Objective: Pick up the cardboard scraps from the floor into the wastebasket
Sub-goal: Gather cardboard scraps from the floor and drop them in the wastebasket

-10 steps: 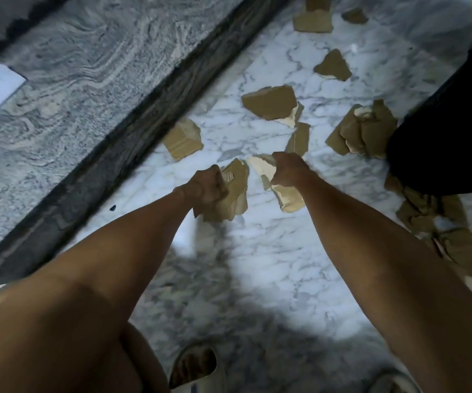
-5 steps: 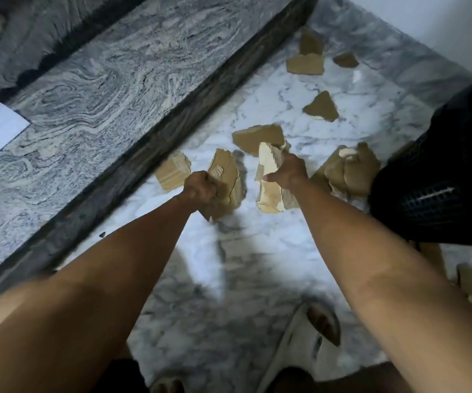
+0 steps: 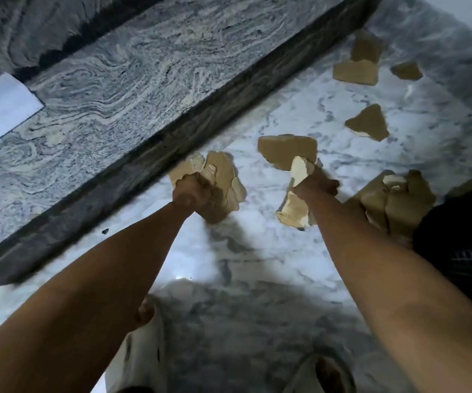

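Hands gripping cardboard scraps, black wastebasket right, no writing legible

We see a white marble floor with torn cardboard scraps scattered across its far side, a heap of scraps touching the black wastebasket standing at right.

A grey veined stone slab is seen left of the white marble floor, bearing a white sheet; two pale slippers are seen below.
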